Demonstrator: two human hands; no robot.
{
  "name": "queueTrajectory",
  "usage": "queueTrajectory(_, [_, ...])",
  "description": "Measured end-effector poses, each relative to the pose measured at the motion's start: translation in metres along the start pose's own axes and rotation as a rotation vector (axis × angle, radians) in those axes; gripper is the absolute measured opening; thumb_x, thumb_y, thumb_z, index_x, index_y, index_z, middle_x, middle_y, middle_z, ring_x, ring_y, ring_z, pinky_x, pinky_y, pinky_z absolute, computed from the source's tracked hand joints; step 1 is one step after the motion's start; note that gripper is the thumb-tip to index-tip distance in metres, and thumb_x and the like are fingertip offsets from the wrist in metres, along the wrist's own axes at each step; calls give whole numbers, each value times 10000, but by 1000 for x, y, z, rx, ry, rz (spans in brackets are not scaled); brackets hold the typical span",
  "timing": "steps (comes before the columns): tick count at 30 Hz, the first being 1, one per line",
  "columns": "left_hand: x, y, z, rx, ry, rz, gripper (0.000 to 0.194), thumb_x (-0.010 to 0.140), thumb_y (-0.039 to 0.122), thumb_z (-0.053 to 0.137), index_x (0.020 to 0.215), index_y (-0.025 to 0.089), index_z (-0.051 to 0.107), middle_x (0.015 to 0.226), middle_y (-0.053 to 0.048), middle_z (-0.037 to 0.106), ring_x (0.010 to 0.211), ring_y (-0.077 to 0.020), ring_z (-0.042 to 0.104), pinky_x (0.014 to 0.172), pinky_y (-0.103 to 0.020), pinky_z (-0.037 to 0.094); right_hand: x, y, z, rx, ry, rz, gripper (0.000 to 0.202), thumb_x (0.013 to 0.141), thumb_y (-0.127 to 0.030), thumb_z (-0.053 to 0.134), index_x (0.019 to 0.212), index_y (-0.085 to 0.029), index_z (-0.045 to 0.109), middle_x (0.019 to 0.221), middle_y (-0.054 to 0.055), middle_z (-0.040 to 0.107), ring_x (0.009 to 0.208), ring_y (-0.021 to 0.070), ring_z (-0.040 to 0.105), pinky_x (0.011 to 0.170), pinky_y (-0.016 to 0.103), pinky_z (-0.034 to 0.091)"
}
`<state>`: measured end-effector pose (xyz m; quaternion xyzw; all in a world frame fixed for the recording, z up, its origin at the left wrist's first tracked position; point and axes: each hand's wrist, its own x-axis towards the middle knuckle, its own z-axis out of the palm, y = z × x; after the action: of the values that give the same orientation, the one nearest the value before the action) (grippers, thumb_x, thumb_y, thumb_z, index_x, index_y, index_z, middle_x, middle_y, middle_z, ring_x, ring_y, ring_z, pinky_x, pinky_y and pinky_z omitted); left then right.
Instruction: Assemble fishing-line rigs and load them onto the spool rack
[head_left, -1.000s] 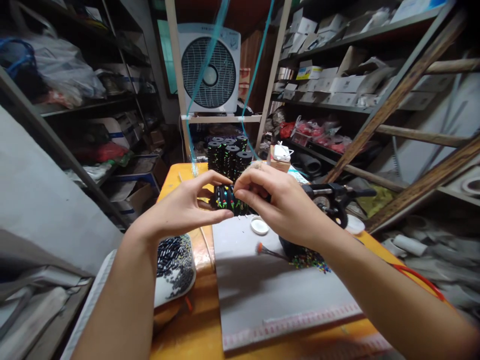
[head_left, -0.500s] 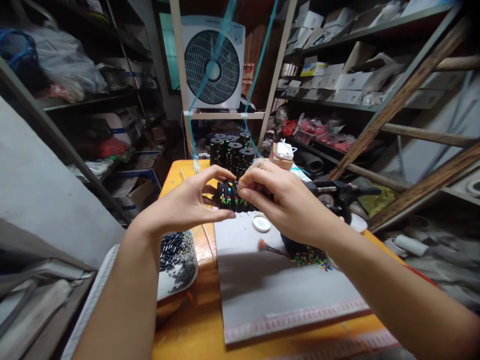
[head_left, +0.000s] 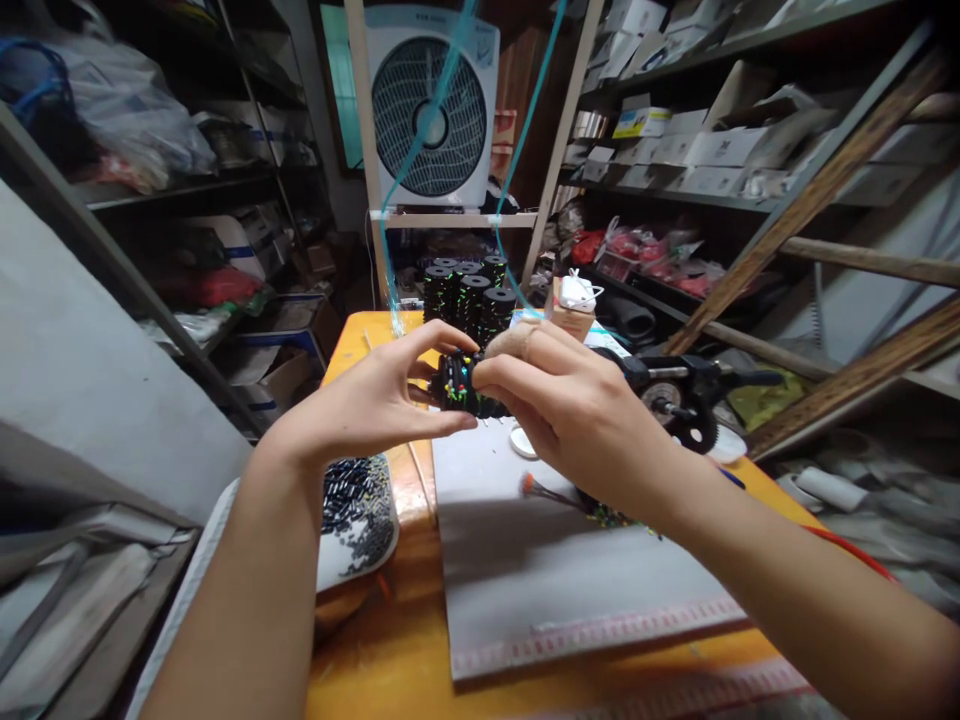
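Below the left hand: 1 white tray (head_left: pixel 335 571) of small dark pieces. Left hand (head_left: pixel 379 400): curved and gripping, fingers over the top and thumb under the near side of 1 short black roll (head_left: pixel 455 383) set with tiny coloured bits. The roll lies sideways between the 2 hands, raised near the far edge of a grey board (head_left: pixel 525 590). Beyond it, several similar black rolls (head_left: pixel 475 300) stand upright.

Handling, by judgement: light, with a fairly stiff body; its wound surface may turn or slip under a loose thumb. The bits look fragile — likely to catch or shift if rubbed. Recommended hold: by the 2 ends, with light, even pressure, fingertips off the coloured row.

Right hand (head_left: pixel 562 390): fingers bent and drawn in at the roll's right part; whether they pinch the roll or something finer is hidden — cannot tell. Beneath this hand, a white lid (head_left: pixel 520 443) and a brush (head_left: pixel 551 490); to its right, a black geared device (head_left: pixel 671 400).
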<state>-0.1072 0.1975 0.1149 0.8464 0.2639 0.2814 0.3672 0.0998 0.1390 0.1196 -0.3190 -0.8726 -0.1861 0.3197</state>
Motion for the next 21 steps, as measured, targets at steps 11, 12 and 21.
queueTrajectory(11, [0, 0, 0, 15, 21, -11, 455, 807, 360, 749, 1203, 271, 543, 1199, -37, 609, 968, -232, 654, 763, -379, 584, 0, -8, -5, -226, -39, -1, 240, 944, -59, 458, 861, -134, 669, 876, 103, 647, 799, 214, 579, 726, 354, 532])
queueTrajectory(12, [0, 0, 0, 13, 15, -10, 451, 810, 355, 746, 1203, 266, 542, 1197, -39, 608, 960, -228, 653, 764, -380, 582, 0, -9, -5, -233, -43, -10, 228, 944, -61, 469, 869, -122, 676, 876, 108, 648, 794, 216, 580, 721, 357, 534])
queueTrajectory(21, [0, 5, -1, 36, 11, -14, 456, 794, 308, 744, 1195, 232, 541, 1238, -68, 596, 990, -236, 630, 703, -353, 555, -9, -14, -15, -374, -98, -183, 259, 959, -82, 471, 1063, 22, 684, 952, 221, 664, 899, 305, 618, 777, 440, 576])
